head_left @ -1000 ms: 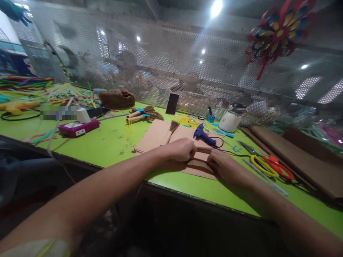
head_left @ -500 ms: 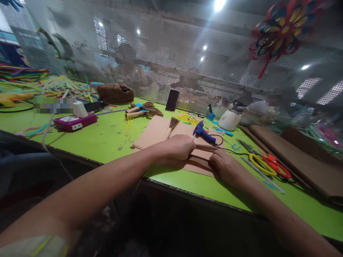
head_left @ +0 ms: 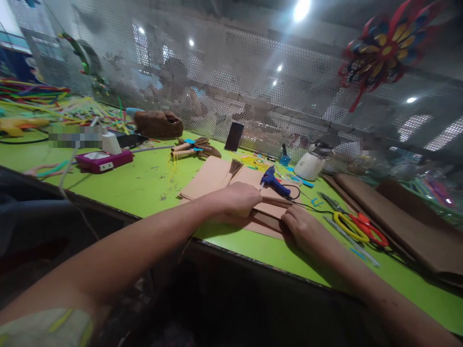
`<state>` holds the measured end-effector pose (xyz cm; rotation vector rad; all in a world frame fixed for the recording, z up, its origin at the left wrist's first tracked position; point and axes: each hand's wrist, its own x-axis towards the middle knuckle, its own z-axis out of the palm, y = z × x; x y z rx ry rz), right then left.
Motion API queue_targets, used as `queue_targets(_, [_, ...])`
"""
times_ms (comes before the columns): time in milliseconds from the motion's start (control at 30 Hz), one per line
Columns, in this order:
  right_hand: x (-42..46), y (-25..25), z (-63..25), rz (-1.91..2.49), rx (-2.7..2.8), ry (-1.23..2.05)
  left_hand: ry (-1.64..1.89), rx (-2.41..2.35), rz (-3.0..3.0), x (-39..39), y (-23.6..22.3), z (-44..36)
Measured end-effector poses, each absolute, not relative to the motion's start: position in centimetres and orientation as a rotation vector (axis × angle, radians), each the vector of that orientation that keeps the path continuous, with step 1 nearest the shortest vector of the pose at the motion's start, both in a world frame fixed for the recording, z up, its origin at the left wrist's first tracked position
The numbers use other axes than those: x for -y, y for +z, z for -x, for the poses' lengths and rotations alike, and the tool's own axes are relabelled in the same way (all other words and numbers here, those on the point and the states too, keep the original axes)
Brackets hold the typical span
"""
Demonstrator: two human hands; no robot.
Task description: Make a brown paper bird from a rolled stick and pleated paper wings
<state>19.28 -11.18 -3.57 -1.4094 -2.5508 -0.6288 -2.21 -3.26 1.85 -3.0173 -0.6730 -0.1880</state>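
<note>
While resting the left hand [head_left: 243, 198], curled, at nine o'clock on the folded kraft paper [head_left: 269, 210], touching it at four o'clock with the bent fingers of the right hand [head_left: 301, 225], slightly apart from the left. Cannot tell whether gripping or pressing with either. Can see a blue glue gun [head_left: 275, 183] near twelve o'clock, scissors [head_left: 350, 226] at three.
</note>
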Motion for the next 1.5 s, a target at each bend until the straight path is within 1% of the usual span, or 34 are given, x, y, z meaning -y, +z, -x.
queue_targets(133, [11.2, -3.7, -19.1, 1.396, 2.485, -0.616, -0.072, 0.812, 3.045, 2.7, 2.3, 2.2])
queue_targets(200, [11.1, -3.9, -19.1, 1.384, 2.448, -0.610, -0.083, 0.860, 3.125, 2.2, 2.6, 2.1])
queue_targets(300, [11.1, -4.0, -19.0, 1.354, 2.403, -0.623, -0.272, 0.964, 3.296, 1.2, 2.6, 1.8])
queue_targets(367, [11.2, -3.9, -18.7, 1.336, 2.386, -0.654, -0.314, 1.013, 3.437, 0.8, 2.2, 1.6])
queue_targets(500, [11.3, -3.6, -17.9, 1.337, 2.348, -0.717, -0.513, 0.882, 3.588, 0.9, 1.5, 1.5])
queue_targets(667, [11.4, -3.1, -17.5, 1.334, 2.319, -0.766, -0.313, 0.975, 3.634, 1.6, 1.6, 1.6])
queue_targets(800, [11.4, -3.2, -17.8, 1.333, 2.295, -0.697, -0.308, 1.072, 3.761, 1.4, 1.3, 1.6])
queue_targets(867, [11.5, -3.2, -17.9, 1.333, 2.239, -0.612, -0.331, 1.117, 3.800, 1.1, 0.8, 1.5])
queue_targets(1067, [11.2, -1.1, -18.1, 1.200, 2.187, -0.140, -0.536, 1.000, 3.844, 0.7, -0.8, 1.1])
queue_targets(1167, [10.3, 0.3, -17.9, 1.302, 2.300, 0.104, -0.527, 0.848, 3.819, 0.8, -0.9, 0.9])
queue_targets(1267, [9.0, 0.5, -17.9, 1.355, 2.313, 0.313, -0.491, 0.771, 3.738, 1.0, -0.5, 0.9])
queue_targets(1400, [8.2, -0.5, -18.2, 1.368, 2.140, 0.489, -0.497, 0.716, 3.716, 1.5, -0.2, 0.9])
queue_targets(1500, [8.6, -0.7, -18.5, 1.380, 2.056, 0.537, -0.529, 0.752, 3.733, 1.8, 0.0, 1.0])
